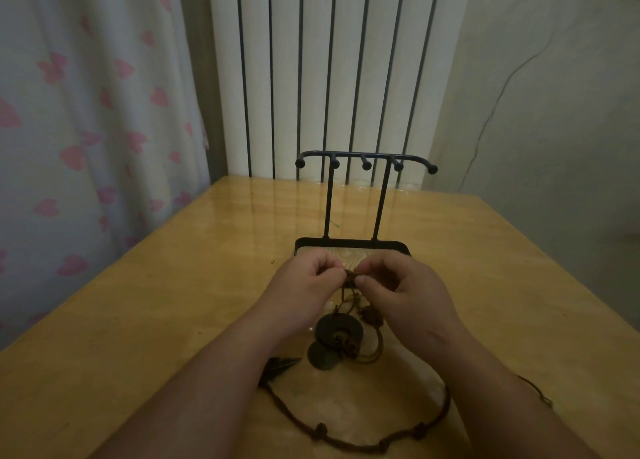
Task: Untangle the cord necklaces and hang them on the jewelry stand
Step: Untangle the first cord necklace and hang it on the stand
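A black metal jewelry stand (353, 195) rises from a tray base on the wooden table (173, 285); its top bar carries several knobbed hooks, all bare. Just in front of its base, my left hand (304, 282) and my right hand (398, 285) pinch a knot of brown cord between fingertips. Below the knot hang tangled cord necklaces (346, 334) with dark round disc pendants (337, 328). A knotted brown cord (381, 441) loops across the table between my forearms, and a dark pointed pendant (280, 365) lies by my left forearm.
A white ribbed radiator (322, 70) stands behind the table's far edge. A curtain with pink hearts (86, 112) hangs at the left. A pale wall with a thin wire (498, 98) is at the right. A tiny bead (272, 261) lies on the table left of the stand.
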`<action>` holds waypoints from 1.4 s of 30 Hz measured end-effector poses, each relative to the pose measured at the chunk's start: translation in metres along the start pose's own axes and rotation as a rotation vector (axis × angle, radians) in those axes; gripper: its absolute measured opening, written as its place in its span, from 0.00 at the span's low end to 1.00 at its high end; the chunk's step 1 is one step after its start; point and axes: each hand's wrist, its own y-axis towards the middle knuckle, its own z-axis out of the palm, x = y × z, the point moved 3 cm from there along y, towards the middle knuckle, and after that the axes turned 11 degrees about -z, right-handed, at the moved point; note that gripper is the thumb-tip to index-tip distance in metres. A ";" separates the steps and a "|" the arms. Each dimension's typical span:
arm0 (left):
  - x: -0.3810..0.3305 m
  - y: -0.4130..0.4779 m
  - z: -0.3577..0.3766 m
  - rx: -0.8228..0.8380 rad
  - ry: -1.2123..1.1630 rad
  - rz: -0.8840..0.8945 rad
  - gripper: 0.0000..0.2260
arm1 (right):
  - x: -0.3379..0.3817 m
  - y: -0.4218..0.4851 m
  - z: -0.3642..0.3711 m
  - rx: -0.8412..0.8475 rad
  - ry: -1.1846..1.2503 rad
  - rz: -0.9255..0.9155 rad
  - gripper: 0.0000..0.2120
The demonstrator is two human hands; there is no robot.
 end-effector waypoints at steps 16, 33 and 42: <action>0.003 0.003 -0.002 -0.036 -0.087 -0.058 0.07 | -0.002 -0.001 0.002 -0.041 0.287 0.191 0.04; 0.002 0.002 0.003 -0.010 -0.036 -0.110 0.07 | -0.005 -0.001 -0.004 -0.169 0.535 0.271 0.08; 0.007 0.003 -0.001 -0.048 -0.088 -0.192 0.09 | -0.010 0.002 -0.005 -0.162 0.579 0.335 0.07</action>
